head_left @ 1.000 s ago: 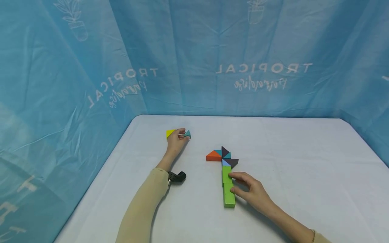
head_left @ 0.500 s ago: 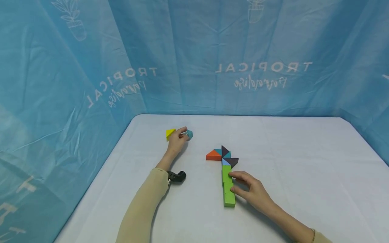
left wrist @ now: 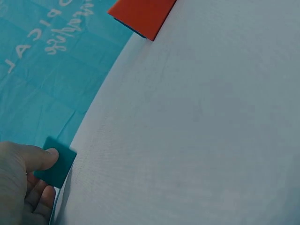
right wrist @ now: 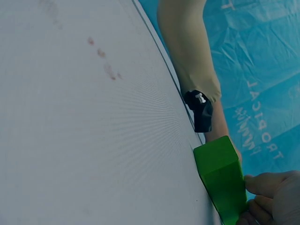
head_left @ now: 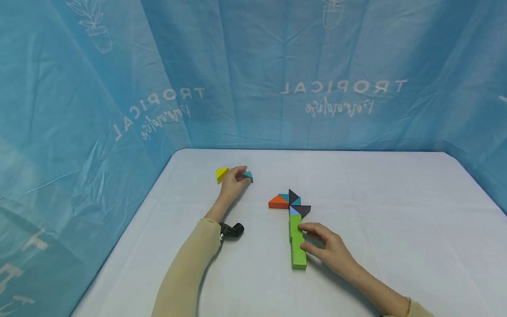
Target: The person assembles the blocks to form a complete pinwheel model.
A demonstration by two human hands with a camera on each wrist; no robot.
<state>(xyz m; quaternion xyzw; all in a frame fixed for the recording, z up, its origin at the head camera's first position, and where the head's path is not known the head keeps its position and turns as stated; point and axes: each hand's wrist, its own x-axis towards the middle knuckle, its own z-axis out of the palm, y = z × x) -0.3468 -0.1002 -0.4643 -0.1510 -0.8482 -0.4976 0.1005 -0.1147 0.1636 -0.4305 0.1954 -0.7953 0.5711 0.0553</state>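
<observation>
My left hand [head_left: 233, 185] pinches a teal block [head_left: 248, 175] between thumb and fingers at the far left part of the table. In the left wrist view the thumb lies across the flat face of that teal block [left wrist: 58, 169]. Just left of this hand sits a yellow triangular block [head_left: 222, 174]. My right hand [head_left: 334, 253] rests its fingertips along the right side of two green blocks, the index finger at the farther green block [head_left: 295, 226] and the thumb at the nearer green block [head_left: 299, 253]. Its fingers are loosely bent, not wrapped round them.
Beyond the green blocks lie an orange triangular block [head_left: 278, 203], dark triangular blocks [head_left: 304, 210], teal ones [head_left: 296, 201] and a light blue one [head_left: 294, 211], close together. A white cloth covers the table [head_left: 396, 220]. Blue printed curtains [head_left: 253, 75] surround its back and sides.
My left hand has shifted slightly right with the teal block, which has turned in its fingers. My right hand stays at the green blocks.
</observation>
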